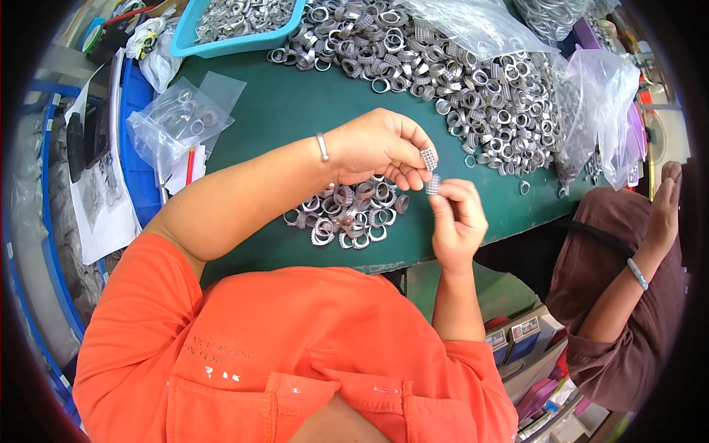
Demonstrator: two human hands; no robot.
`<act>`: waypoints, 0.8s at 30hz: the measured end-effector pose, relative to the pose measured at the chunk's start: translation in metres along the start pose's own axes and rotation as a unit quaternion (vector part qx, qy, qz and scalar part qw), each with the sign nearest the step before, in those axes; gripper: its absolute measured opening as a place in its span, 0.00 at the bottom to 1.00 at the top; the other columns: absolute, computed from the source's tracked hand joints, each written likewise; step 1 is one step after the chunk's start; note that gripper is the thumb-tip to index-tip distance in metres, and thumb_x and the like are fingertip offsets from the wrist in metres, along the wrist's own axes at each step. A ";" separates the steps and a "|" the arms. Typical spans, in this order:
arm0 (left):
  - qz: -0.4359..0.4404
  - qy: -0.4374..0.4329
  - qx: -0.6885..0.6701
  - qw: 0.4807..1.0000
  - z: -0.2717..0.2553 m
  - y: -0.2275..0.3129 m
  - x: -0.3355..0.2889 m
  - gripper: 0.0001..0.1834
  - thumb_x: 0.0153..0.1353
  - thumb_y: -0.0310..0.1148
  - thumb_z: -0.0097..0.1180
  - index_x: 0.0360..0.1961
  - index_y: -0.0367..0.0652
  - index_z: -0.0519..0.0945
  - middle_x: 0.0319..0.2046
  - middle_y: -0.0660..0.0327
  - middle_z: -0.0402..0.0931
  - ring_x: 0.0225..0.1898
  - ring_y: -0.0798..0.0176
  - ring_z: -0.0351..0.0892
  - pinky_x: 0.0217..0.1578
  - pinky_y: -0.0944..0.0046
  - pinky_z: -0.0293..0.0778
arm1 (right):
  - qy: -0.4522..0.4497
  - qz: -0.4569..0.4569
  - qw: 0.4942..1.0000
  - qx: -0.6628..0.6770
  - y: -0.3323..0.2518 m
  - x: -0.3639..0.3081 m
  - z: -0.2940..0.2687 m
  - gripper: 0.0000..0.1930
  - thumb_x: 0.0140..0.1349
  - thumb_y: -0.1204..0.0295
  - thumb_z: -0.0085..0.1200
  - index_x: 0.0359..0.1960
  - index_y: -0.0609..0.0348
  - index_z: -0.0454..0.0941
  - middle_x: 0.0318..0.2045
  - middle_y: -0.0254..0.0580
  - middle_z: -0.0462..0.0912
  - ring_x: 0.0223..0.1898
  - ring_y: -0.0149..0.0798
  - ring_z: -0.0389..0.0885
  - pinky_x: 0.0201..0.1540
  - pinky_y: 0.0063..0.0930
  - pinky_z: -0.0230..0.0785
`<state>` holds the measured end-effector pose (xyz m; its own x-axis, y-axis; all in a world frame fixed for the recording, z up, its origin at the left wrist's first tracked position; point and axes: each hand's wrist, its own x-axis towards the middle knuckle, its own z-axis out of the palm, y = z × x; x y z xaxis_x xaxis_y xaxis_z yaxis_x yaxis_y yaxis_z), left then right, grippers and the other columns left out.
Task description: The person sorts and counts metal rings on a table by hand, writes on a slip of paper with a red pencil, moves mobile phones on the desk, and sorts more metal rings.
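Observation:
My left hand [380, 148] reaches across the green table and pinches a silver ring [428, 158] whose broad face has a grid of small settings. Just below and to the right, my right hand [458, 219] grips a second ring [434, 184] of like pattern between thumb and fingertips. The two rings are held close together; I cannot tell whether they touch. Under my left wrist lies a small pile of silver rings [362, 210], partly hidden by my forearm and hand.
A large heap of rings [487, 103] spreads over the far right, partly under clear plastic bags [473, 26]. A blue basket [214, 49] of metal pieces stands at the far left. Nearer left are a clear bag [173, 122] and a red pencil [190, 165]. A co-worker's arm [628, 280] is at right.

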<state>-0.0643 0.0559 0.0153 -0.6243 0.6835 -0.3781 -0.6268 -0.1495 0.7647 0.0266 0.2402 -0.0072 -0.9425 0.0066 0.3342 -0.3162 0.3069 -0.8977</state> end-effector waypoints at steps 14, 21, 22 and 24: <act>-0.014 0.009 -0.045 0.999 -0.002 -0.003 -0.005 0.04 0.58 0.23 0.56 0.34 0.34 0.78 0.28 0.53 0.81 0.24 0.66 0.82 0.24 0.72 0.78 | -0.055 -0.050 0.953 -0.295 0.032 0.020 -0.014 0.09 0.55 0.81 0.53 0.38 0.64 0.78 0.39 0.48 0.76 0.41 0.50 0.73 0.44 0.38 0.66; -0.017 0.017 -0.040 0.999 -0.001 -0.008 -0.004 0.05 0.58 0.23 0.55 0.35 0.34 0.78 0.28 0.53 0.81 0.25 0.66 0.82 0.24 0.72 0.78 | 0.030 -0.076 0.918 -0.388 0.037 0.028 -0.008 0.12 0.55 0.81 0.54 0.42 0.62 0.79 0.38 0.44 0.76 0.39 0.48 0.72 0.43 0.36 0.66; -0.017 0.017 -0.040 0.999 -0.001 -0.008 -0.005 0.05 0.58 0.23 0.55 0.35 0.34 0.78 0.28 0.53 0.81 0.25 0.66 0.82 0.24 0.72 0.78 | 0.008 -0.084 0.913 -0.399 0.036 0.027 -0.008 0.10 0.54 0.80 0.55 0.39 0.62 0.79 0.36 0.44 0.76 0.38 0.47 0.72 0.42 0.36 0.66; -0.013 0.010 -0.033 0.999 -0.001 -0.009 -0.005 0.06 0.58 0.22 0.55 0.36 0.33 0.78 0.29 0.52 0.81 0.25 0.66 0.83 0.24 0.72 0.78 | -0.008 -0.073 0.929 -0.363 0.037 0.024 -0.011 0.09 0.54 0.80 0.55 0.37 0.62 0.79 0.35 0.44 0.76 0.38 0.47 0.72 0.42 0.36 0.66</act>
<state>-0.0558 0.0531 0.0104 -0.6163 0.6733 -0.4085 -0.6722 -0.1796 0.7183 -0.0065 0.2620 -0.0293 -0.8983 -0.0977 0.4284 -0.2900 0.8642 -0.4111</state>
